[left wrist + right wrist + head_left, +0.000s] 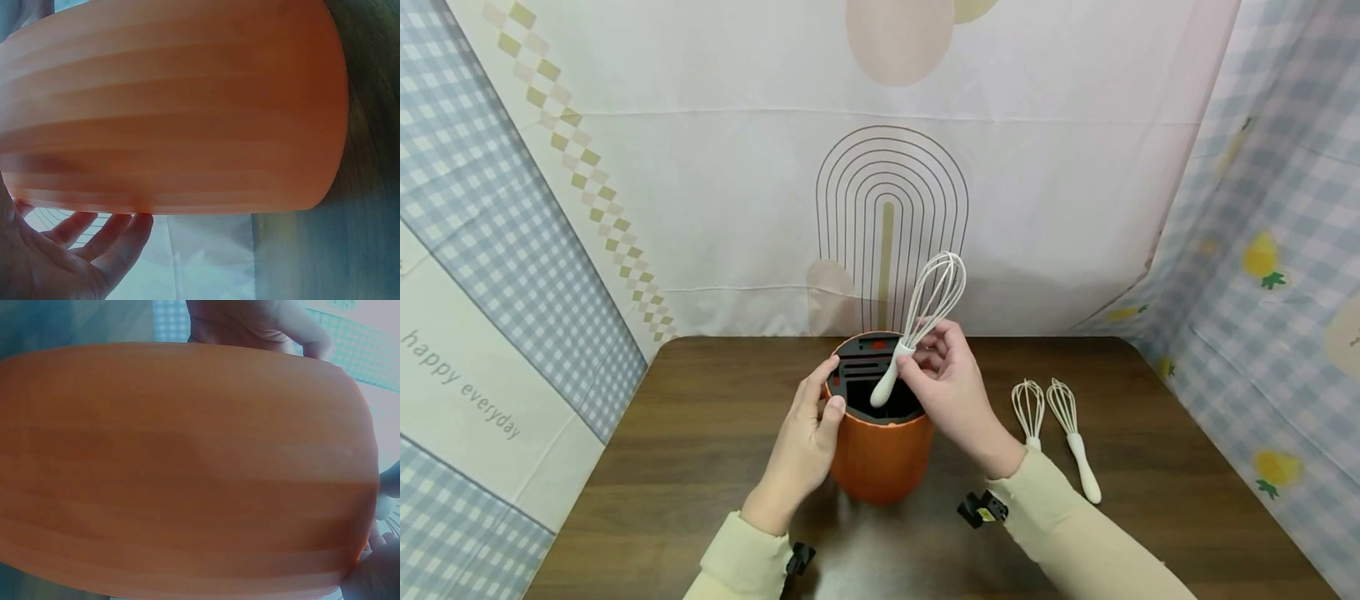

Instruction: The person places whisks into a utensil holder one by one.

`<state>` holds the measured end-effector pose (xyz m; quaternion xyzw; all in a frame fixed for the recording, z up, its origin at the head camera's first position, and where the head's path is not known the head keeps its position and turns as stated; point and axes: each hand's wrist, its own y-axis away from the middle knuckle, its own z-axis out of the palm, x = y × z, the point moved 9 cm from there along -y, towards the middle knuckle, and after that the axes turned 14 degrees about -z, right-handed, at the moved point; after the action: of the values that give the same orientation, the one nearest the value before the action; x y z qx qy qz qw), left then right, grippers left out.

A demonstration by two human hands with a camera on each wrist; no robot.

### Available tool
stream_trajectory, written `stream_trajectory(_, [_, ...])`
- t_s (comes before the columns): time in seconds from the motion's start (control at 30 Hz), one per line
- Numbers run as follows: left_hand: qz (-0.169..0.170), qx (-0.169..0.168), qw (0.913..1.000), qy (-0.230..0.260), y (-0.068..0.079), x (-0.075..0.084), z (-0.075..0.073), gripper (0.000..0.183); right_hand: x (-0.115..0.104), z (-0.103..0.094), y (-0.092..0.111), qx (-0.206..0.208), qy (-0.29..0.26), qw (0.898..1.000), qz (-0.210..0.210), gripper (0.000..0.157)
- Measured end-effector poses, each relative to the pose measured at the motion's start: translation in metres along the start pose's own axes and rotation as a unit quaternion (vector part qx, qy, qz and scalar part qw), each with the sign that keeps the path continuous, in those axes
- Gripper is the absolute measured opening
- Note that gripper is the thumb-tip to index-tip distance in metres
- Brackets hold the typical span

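In the head view my right hand pinches a cream whisk near the base of its wires, which point up. The handle's end hangs over the large opening of an orange utensil holder. This holder stands upright with a black slotted insert in its top. My left hand rests against the holder's left side, thumb and fingertips at the rim. In the left wrist view, extended fingers touch the orange wall. The holder fills most of the right wrist view and hides much of the right hand.
Two more cream whisks lie to the right on the brown wooden table: one whisk partly behind the right forearm, another whisk beside it. A patterned cloth hangs behind the table, and checked cloth hangs at the sides.
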<state>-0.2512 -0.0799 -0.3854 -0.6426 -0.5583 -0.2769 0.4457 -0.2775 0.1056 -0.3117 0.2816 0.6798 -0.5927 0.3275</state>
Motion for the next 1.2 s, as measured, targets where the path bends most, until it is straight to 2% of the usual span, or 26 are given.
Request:
stream_trajectory(0.23, [0.01,0.01,0.9999,0.004,0.0,0.001,-0.001,0.049,-0.025,0.01,0.0,-0.021,0.035,0.999,-0.002,0.051])
stream_trajectory(0.9, [0.007,0.01,0.9999,-0.007,-0.001,-0.001,0.0,0.05,-0.034,0.021,0.002,-0.065,0.108,0.991,-0.038,0.064])
stream_trajectory(1.2, [0.009,0.014,0.9998,-0.012,-0.001,0.0,0.0,0.049,-0.001,0.019,0.006,-0.087,0.136,0.985,-0.052,0.074])
